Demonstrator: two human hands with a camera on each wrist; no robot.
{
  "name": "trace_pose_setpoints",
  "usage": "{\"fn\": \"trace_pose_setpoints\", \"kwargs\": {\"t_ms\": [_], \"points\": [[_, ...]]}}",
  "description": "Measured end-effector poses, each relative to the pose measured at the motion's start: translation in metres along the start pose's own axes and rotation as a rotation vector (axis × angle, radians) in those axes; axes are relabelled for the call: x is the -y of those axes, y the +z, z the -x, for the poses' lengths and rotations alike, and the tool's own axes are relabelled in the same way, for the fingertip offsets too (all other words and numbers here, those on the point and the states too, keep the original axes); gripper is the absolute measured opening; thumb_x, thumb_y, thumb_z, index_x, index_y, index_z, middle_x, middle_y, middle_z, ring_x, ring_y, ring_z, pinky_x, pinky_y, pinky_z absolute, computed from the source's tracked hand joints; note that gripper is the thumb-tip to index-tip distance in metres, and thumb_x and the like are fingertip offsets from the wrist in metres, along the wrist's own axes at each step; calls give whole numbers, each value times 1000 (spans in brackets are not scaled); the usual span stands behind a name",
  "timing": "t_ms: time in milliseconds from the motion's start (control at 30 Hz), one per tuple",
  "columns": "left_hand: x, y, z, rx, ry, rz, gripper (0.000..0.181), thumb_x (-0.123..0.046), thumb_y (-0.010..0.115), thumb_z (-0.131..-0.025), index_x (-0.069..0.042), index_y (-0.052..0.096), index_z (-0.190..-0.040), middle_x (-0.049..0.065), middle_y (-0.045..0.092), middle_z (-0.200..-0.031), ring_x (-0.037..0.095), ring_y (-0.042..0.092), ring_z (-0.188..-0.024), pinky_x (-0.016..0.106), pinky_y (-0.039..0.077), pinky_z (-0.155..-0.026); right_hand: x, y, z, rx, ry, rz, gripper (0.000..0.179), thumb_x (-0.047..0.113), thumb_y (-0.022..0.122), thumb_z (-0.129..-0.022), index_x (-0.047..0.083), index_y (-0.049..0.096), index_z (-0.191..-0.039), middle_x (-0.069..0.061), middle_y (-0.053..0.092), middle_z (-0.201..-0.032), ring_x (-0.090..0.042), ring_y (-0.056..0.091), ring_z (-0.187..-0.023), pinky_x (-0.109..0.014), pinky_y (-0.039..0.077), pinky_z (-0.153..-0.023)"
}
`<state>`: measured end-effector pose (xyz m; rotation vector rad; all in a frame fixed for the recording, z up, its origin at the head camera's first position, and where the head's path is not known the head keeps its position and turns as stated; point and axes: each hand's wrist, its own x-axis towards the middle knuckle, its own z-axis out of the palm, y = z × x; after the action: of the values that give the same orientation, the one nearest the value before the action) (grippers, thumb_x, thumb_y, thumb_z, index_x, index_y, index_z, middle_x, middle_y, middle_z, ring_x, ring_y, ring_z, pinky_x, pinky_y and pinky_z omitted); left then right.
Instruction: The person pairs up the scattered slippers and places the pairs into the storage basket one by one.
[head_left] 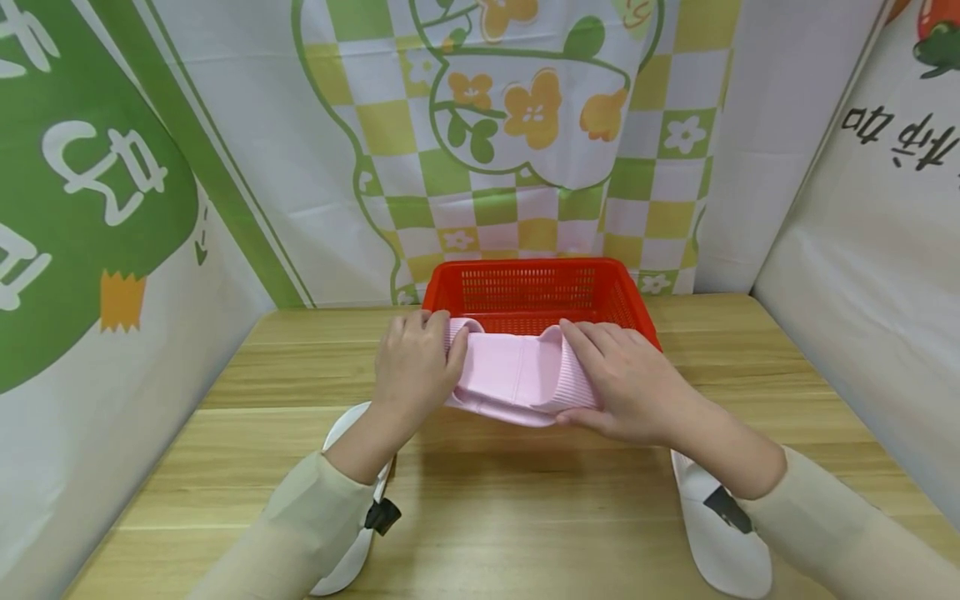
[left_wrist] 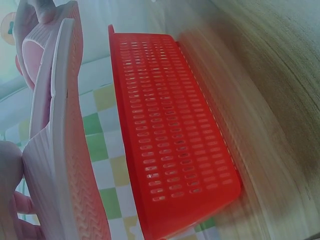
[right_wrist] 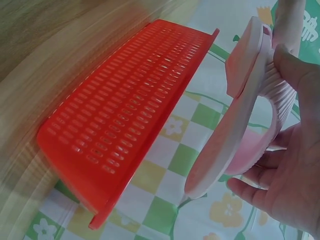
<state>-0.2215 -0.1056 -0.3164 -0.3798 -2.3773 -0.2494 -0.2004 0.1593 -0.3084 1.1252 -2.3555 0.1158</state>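
A pair of pale pink slippers [head_left: 491, 367] with ribbed straps is held up in front of the basket, heels overlapping in the middle. My left hand [head_left: 416, 358] grips the left slipper around its strap. On the other end, my right hand [head_left: 637, 383] holds the right slipper, its thumb by the sole's lower edge and its fingers over the strap. The left wrist view shows the patterned sole [left_wrist: 85, 165] side-on. In the right wrist view, the two soles [right_wrist: 225, 135] overlap, one partly covering the other.
A red perforated plastic basket [head_left: 637, 304] stands on the wooden table [head_left: 540, 517] against the patterned back cloth [head_left: 487, 208]. Long white rounded objects [head_left: 348, 558] lie below each forearm, partly hidden by the sleeves. Printed cloth walls enclose both sides.
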Motion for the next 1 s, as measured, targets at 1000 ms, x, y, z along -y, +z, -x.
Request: {"fn": "trace_pose_setpoints", "kwargs": {"t_ms": [1000], "points": [[-6,4,-1,30,-3,-15,30,-32,42,-87,-8,50,-71,11,50,-67,26,39,-61,33,34,-54,2,3,-5,-19,-10,2,93,66,55,-68,-2,37,-129,-10,47,-114,-26,45,-101,-41,35,-88]]}}
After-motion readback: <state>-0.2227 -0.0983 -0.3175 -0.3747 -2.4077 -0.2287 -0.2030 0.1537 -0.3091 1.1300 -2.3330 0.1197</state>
